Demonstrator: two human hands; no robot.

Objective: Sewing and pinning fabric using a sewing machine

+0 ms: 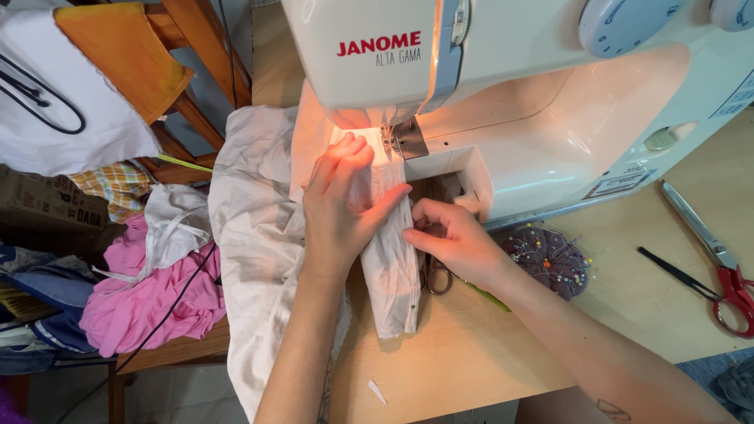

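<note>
Pressing white cloth (393, 259) flat with left hand (338, 208), right hand (455, 239) pinching its edge. Fingertips maybe too near the needle (386, 141); risking a poke.

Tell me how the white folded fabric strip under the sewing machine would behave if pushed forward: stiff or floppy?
Probably floppy: the white folded fabric strip shows creases and its loose part drapes off the wooden table. It likely bunches rather than slides, since the left hand lies flat on it and the right hand holds its edge. It looks thin, so probably light.
</note>
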